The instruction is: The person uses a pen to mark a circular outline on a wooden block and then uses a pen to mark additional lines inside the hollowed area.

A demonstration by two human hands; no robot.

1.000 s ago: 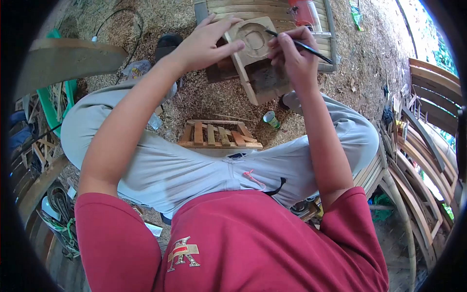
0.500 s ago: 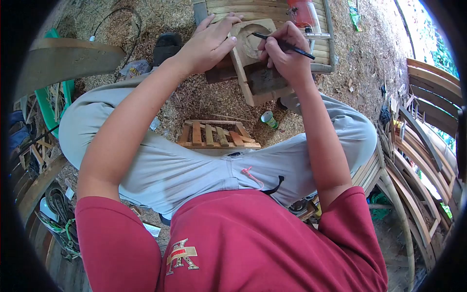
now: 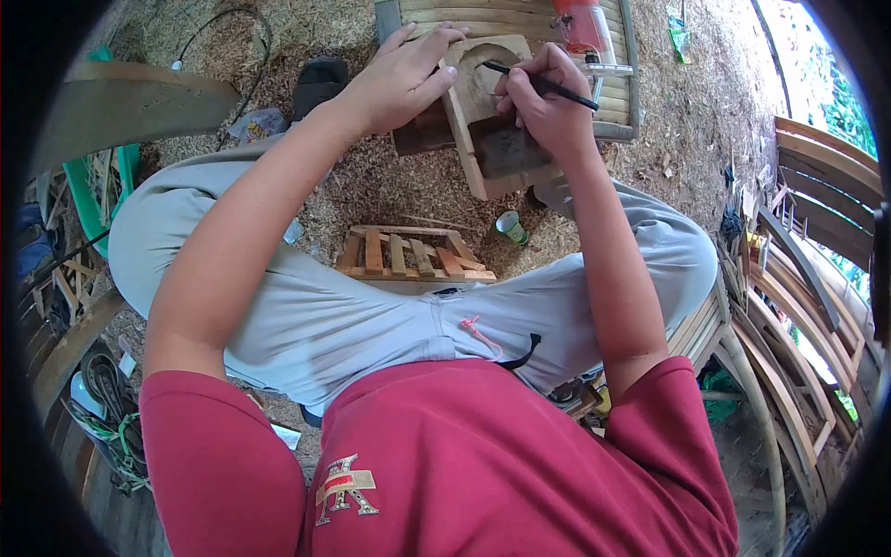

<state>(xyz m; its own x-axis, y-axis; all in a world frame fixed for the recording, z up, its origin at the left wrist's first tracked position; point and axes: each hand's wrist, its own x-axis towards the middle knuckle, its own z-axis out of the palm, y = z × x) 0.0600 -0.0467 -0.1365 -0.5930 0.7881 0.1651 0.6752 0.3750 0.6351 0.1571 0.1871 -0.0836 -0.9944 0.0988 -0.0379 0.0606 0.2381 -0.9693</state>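
My left hand [image 3: 406, 82] holds the left edge of a wooden piece [image 3: 460, 139], thumb along its side and fingers reaching over the top corner. A round, shallow hollow [image 3: 484, 91] is cut into its upper part, and a dark rectangular recess [image 3: 509, 153] lies below that. Between the closed fingers of my right hand [image 3: 549, 104] is a slim black pen [image 3: 564, 92], its tip inside the hollow near the upper rim. The piece leans on a low slatted bench [image 3: 445, 16] in front of me.
A red and clear container [image 3: 582, 26] stands on the bench at right. Wood shavings cover the ground [image 3: 348, 200]. Between my legs are a small slatted wooden frame [image 3: 413, 252] and a green cup [image 3: 510, 227]. Curved wooden parts [image 3: 780, 343] are stacked at right; a green crate [image 3: 88, 200] sits left.
Both hands and the wooden piece stay nearly in place. The pen tip remains in the hollow, with only a slight shift of the whole view.
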